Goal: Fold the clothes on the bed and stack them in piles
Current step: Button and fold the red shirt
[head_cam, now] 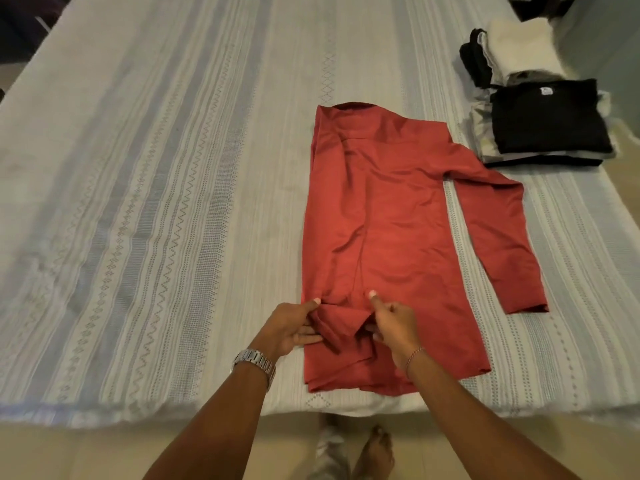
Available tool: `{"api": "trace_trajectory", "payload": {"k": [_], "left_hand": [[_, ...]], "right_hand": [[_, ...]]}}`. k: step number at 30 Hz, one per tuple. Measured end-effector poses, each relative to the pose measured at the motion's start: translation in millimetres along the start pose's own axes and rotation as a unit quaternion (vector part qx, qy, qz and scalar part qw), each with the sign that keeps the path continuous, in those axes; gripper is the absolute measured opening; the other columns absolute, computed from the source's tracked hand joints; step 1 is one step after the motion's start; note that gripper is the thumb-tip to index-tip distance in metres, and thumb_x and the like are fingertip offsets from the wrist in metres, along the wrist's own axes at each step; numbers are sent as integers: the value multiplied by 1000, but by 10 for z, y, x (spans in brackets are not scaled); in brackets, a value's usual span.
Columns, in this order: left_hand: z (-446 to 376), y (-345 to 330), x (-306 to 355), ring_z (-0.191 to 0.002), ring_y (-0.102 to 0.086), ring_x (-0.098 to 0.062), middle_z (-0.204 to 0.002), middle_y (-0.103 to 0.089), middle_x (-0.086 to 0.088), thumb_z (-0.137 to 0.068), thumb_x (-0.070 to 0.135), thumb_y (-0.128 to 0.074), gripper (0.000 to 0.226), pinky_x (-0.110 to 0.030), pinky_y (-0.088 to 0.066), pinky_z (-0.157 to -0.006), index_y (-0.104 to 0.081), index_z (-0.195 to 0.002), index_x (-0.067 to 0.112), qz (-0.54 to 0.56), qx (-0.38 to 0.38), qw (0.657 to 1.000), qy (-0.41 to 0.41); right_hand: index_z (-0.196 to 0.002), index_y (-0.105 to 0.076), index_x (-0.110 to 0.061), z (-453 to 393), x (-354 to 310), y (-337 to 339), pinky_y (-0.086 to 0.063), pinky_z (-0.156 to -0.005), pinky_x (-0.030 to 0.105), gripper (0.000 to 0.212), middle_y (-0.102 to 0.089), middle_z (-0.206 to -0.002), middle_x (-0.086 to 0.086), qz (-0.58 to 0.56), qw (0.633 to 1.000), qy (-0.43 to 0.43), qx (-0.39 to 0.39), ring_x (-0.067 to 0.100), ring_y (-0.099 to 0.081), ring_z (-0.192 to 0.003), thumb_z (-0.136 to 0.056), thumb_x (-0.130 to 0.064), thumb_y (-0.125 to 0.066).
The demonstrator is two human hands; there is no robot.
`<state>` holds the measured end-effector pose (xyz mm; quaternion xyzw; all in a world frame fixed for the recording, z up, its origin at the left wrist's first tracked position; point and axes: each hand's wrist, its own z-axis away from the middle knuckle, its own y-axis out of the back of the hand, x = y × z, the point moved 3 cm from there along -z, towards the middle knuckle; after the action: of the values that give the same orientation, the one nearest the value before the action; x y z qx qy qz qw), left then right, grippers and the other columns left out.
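Observation:
A red long-sleeved shirt (388,216) lies lengthwise on the bed (156,188), collar at the far end. Its left side is folded over the body, and its right sleeve (498,237) stretches out to the right. My left hand (294,327) pinches the end of the folded-over sleeve near the hem, thumb on top. My right hand (391,323) pinches the same piece of red cloth just to the right. A pile of folded clothes topped by a black garment (547,123) sits at the right, with another pile of white and black clothes (509,50) behind it.
The bed carries a pale striped, patterned cover, and its near edge runs across the bottom of the view. Below it are a light floor and my bare foot (375,452). Dark items lie at the far right corner (540,5).

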<state>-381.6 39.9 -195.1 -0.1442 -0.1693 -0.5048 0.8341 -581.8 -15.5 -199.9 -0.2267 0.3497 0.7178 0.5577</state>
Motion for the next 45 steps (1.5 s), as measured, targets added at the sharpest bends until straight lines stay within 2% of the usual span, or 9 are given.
{"api": "trace_trajectory", "payload": {"k": [5, 9, 16, 19, 24, 33, 39, 41, 45], "left_hand": [[116, -68, -96, -105, -71, -32, -119, -72, -16, -96, 38, -68, 48, -41, -63, -69, -60, -127, 3, 27, -27, 999, -26], [162, -125, -166, -99, -74, -30, -109, -76, -13, -98, 41, -64, 41, -41, -62, -77, -66, -119, 6, -20, -54, 997, -52], [164, -36, -329, -56, -69, -7, -88, -74, -9, -100, 29, -63, 32, -20, -51, -46, -68, -109, -2, -142, 31, 984, -101], [114, 23, -331, -76, -75, -17, -97, -76, -12, -99, 31, -64, 37, -26, -58, -57, -68, -112, -4, -164, 31, 979, -115], [70, 91, -342, -89, -76, -23, -102, -77, -13, -102, 30, -59, 34, -38, -64, -75, -68, -117, 0, -183, -19, 975, -121], [86, 173, -304, -104, -73, -30, -111, -76, -14, -99, 32, -64, 35, -50, -57, -96, -67, -122, 6, -171, -126, 972, -97], [-1, 269, -262, -108, -71, -33, -115, -74, -18, -97, 43, -64, 47, -50, -53, -102, -67, -124, 5, -191, -163, 968, -23], [-18, 278, -184, -98, -74, -29, -108, -76, -15, -90, 53, -69, 56, -46, -58, -95, -70, -118, 5, -257, -150, 955, -2], [-102, 220, 396, -69, -73, -17, -85, -79, -8, -82, 65, -72, 66, -26, -58, -65, -77, -99, 1, -461, -80, 884, -17]], "right_hand": [[-91, -69, -23, 344, -195, 240, -48, -70, 19, 10, -67, -81, -12, 71, 965, 245, 68, 3, -64, -76, -89, -19, -78], [-94, -76, -18, 973, -255, 345, -45, -69, 32, 5, -66, -93, -1, 270, 772, 550, 166, 20, -55, -82, -89, -16, -76], [-76, -70, -22, 852, 325, -5, -48, -67, 39, 25, -62, -88, 4, 544, 719, 427, 63, 25, -56, -80, -60, -22, -90], [-95, -69, -25, 772, 364, -80, -52, -73, 35, 28, -64, -104, -1, 517, 719, 464, 25, 21, -59, -91, -70, -21, -82], [-81, -75, -21, 760, 424, -92, -48, -65, 35, 12, -62, -81, -1, 552, 649, 524, 10, 22, -57, -75, -72, -14, -77], [-91, -71, -29, 748, 345, -155, -49, -75, 36, 32, -62, -98, -5, 502, 688, 521, -61, 18, -57, -92, -96, -52, -49], [-102, -65, -37, 583, 279, -167, -49, -76, 35, 29, -62, -104, -13, 546, 670, 485, -135, 14, -58, -94, -102, -50, -38], [-100, -66, -35, 542, 151, -168, -48, -78, 36, 37, -64, -101, -11, 551, 672, 467, -162, 15, -60, -92, -103, -51, -32], [-94, -60, -25, 251, -306, -118, -47, -75, 38, 47, -68, -96, -4, 476, 777, 387, -144, 21, -64, -92, -97, -59, -28]]}}
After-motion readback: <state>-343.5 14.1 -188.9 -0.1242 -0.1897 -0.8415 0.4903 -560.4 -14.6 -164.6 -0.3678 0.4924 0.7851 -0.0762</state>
